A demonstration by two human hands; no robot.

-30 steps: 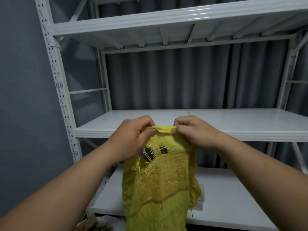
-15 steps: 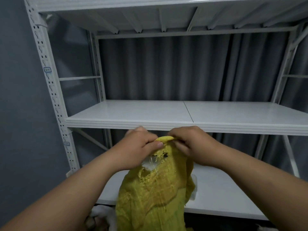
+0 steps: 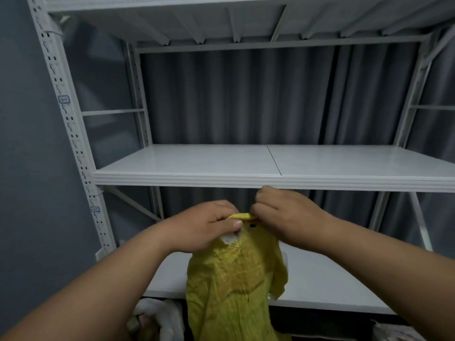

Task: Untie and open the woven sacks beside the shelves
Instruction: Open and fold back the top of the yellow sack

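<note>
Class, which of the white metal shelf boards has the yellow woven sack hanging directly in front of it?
The lowest white shelf board; the yellow woven sack overlaps it, not the boards above.

The light is dim, cool and even, with soft glare on the middle shelf [image 3: 221,161] and deep shadow below the lowest board. Wide-angle bending bows the left upright [image 3: 71,124] — edges soften, and the forearms at the bottom blur slightly.
</note>
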